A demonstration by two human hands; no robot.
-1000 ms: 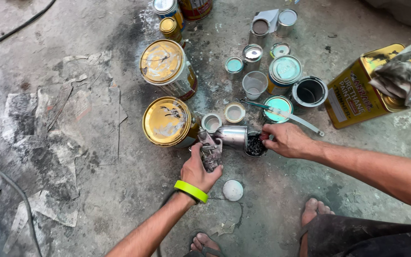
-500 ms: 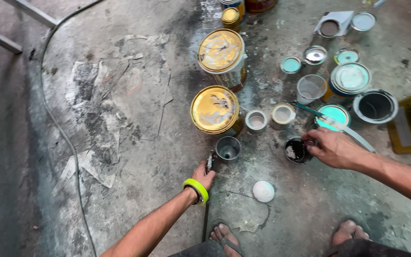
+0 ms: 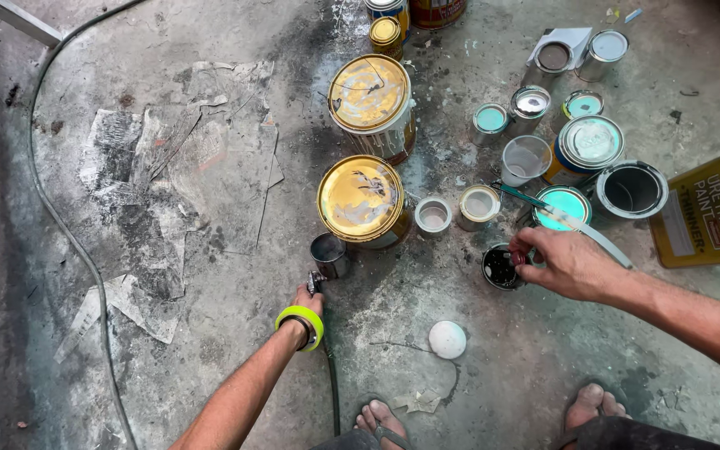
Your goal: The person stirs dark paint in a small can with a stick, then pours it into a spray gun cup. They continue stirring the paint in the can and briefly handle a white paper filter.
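Observation:
My left hand (image 3: 305, 297), with a green wristband, grips the handle of a paint spray gun. The gun's metal cup (image 3: 329, 254) stands upright on the concrete floor beside a large gold-lidded paint can (image 3: 360, 200), and its hose (image 3: 330, 383) trails back toward my feet. Fingers of my right hand (image 3: 567, 263) pinch the rim of a small open black can (image 3: 500, 268) holding dark paint. A flat stir stick (image 3: 572, 223) lies across a teal-lidded can (image 3: 562, 205) just beyond that hand.
A second large gold-lidded can (image 3: 371, 96), several small cans, a plastic cup (image 3: 525, 158) and an open empty can (image 3: 631, 190) crowd the floor ahead. A yellow thinner tin (image 3: 714, 212) lies right. A white lid (image 3: 447, 339) lies near my sandalled feet. Newspaper scraps (image 3: 185, 158) lie left.
My left hand drew the spray gun away from the small black can, leftward, and its cup now stands upright. My right hand stays on the black can.

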